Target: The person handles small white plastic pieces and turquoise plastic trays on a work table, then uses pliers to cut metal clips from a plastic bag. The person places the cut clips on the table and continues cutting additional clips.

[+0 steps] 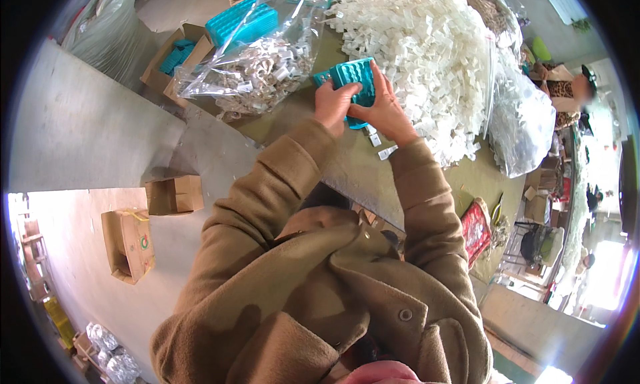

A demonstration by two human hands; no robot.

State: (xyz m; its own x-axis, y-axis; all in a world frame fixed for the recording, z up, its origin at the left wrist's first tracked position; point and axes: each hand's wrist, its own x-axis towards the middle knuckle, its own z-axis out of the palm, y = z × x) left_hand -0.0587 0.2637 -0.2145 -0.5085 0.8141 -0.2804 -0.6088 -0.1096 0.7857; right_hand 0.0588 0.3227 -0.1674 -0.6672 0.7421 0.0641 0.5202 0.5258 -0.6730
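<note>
A teal plastic tray [352,75] with a bumpy grid surface is gripped between both hands over the olive worktable [353,167]. My left hand [332,103] clasps its left side. My right hand [383,109] covers its lower right part. Both arms wear brown coat sleeves. Just beyond the tray rises a large heap of small white plastic pieces [427,57]. A few loose white pieces [381,147] lie on the table under my right wrist.
A clear bag of white pieces [257,67] with another teal tray [241,23] on it lies to the left. A cardboard box with teal trays [175,56] stands beyond. Two brown boxes [130,241] sit on the floor at left. Another person [567,91] sits at far right.
</note>
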